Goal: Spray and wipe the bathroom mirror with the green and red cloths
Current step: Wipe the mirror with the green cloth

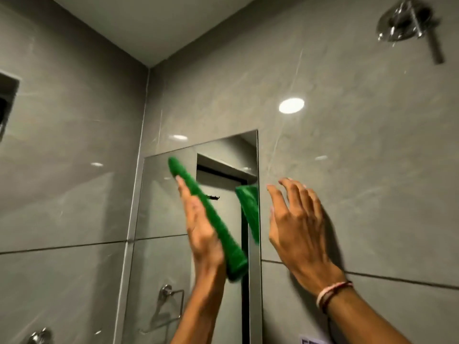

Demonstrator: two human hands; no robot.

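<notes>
The bathroom mirror (161, 207) is a tall frameless panel on the grey tiled wall, close to the room's corner. My left hand (198, 229) is held flat and presses a folded green cloth (219, 219) against the glass, with the cloth running diagonally from the upper left to the lower right. A reflection of the cloth shows at the mirror's right edge. My right hand (296, 219), with a band on its wrist, rests on the tiles just right of the mirror, fingers spread and holding nothing. No red cloth or spray bottle is in view.
A chrome shower head (402, 21) hangs at the top right. A towel ring (169, 301) appears in the mirror's lower part, and a chrome fitting (39, 336) sits at the bottom left. A dark wall niche (7, 95) is at the far left.
</notes>
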